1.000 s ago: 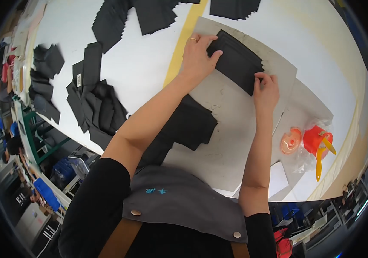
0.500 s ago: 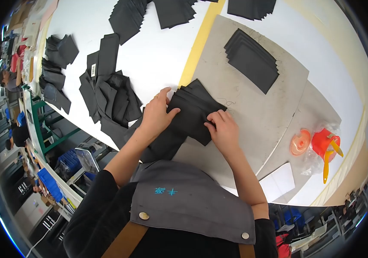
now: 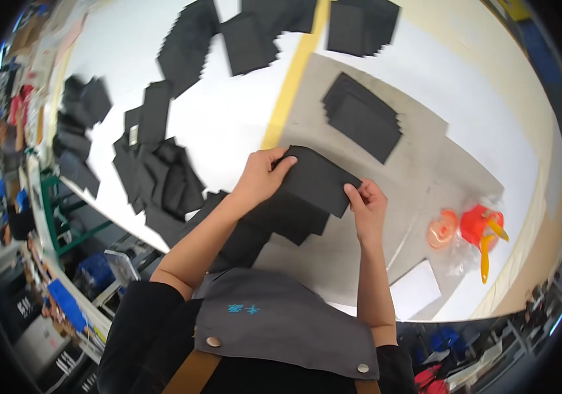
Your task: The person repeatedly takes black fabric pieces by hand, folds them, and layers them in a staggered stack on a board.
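On my remote feed, I see the left hand (image 3: 262, 177) pinching one corner of a flat black rectangular fabric piece (image 3: 322, 182), thumb on top; the right hand (image 3: 368, 207) pinches its opposite end. The piece is over the flat grey board (image 3: 415, 174), whose far part bears a fanned black fabric stack (image 3: 367, 125).

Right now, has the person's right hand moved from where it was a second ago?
Yes: against the grey board, the right hand has come nearer the apron, away from the fanned black stack.
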The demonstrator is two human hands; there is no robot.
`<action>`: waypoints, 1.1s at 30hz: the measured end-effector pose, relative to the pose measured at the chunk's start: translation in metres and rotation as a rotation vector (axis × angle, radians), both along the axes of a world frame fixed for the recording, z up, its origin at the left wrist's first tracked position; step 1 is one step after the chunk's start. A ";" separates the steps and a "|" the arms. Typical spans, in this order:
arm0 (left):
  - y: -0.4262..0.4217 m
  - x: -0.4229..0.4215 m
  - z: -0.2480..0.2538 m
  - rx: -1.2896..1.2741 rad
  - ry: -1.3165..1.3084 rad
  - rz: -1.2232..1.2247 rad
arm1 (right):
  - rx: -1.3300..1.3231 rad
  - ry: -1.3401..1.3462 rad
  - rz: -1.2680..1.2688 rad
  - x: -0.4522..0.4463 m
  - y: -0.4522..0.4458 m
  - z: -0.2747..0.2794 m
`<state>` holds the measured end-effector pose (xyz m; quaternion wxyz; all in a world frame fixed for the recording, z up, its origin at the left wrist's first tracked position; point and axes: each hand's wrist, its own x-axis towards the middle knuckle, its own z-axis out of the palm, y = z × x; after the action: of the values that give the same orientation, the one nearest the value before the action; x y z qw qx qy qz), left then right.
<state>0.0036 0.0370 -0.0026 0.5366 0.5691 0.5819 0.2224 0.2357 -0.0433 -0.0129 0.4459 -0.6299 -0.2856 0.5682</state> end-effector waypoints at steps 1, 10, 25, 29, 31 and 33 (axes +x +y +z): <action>0.009 0.009 0.000 0.082 0.112 -0.087 | 0.035 -0.026 -0.032 0.007 0.004 -0.003; 0.066 0.084 -0.017 0.323 -0.127 0.168 | 0.204 -0.409 -0.252 0.042 0.051 -0.013; 0.085 0.110 -0.046 0.481 0.144 0.002 | 0.256 -0.784 -0.193 0.068 0.067 -0.044; 0.086 0.110 -0.045 0.460 0.172 -0.008 | 0.211 -0.815 -0.151 0.069 0.068 -0.042; 0.087 0.110 -0.045 0.440 0.161 -0.008 | 0.206 -0.809 -0.148 0.069 0.068 -0.042; 0.087 0.110 -0.046 0.422 0.159 -0.003 | 0.188 -0.807 -0.150 0.069 0.068 -0.040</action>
<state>0.1140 0.1244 -0.0485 0.3584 0.6855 0.5621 0.2928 0.3046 0.0248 -0.0528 0.3939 -0.7776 -0.4411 0.2136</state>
